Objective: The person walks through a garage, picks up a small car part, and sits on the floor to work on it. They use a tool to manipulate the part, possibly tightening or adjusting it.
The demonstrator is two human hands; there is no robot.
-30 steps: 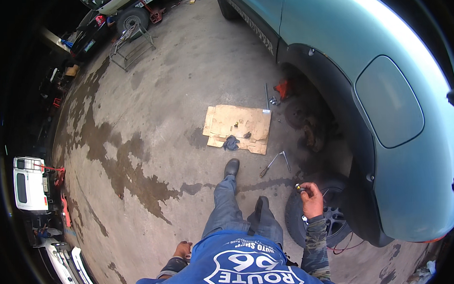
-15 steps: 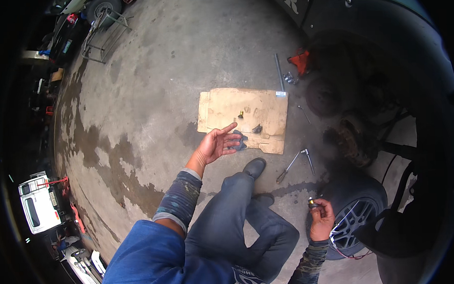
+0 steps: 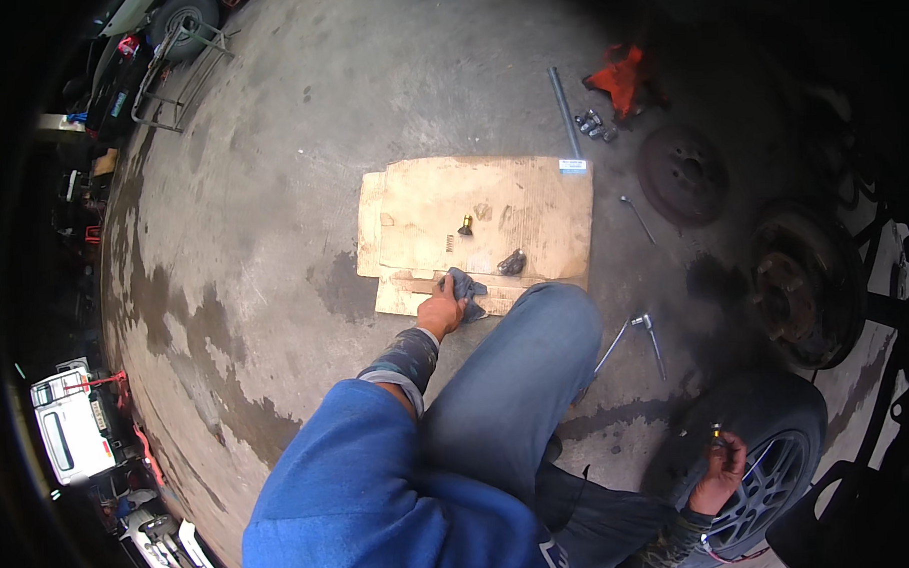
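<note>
Crouched by flattened cardboard (image 3: pixel 417 200), I have my left hand (image 3: pixel 437 310) closed on a crumpled grey-blue rag (image 3: pixel 468 285) at its lower part. A small yellow-and-black part (image 3: pixel 465 226) and a dark lumpy part (image 3: pixel 511 262) lie on the cardboard. My right hand (image 3: pixel 718 469), low at the right beside a removed tyre (image 3: pixel 729 400), pinches a small brass-and-dark fitting (image 3: pixel 716 434). A ratchet tool (image 3: pixel 644 325) and a thin wrench (image 3: pixel 637 218) lie on the concrete.
A metal bar (image 3: pixel 564 110), loose metal pieces (image 3: pixel 594 126) and a red stand (image 3: pixel 623 83) are beyond the cardboard. A rusty disc (image 3: pixel 683 176) and the car's bare hub (image 3: pixel 785 292) are at the right. A metal frame (image 3: pixel 177 83) and parked vehicles (image 3: pixel 69 423) are at the left.
I have crouched closer to the cardboard. My left hand reached forward and closed on the rag. My right hand, with the fitting, has shifted down and rightward in the view.
</note>
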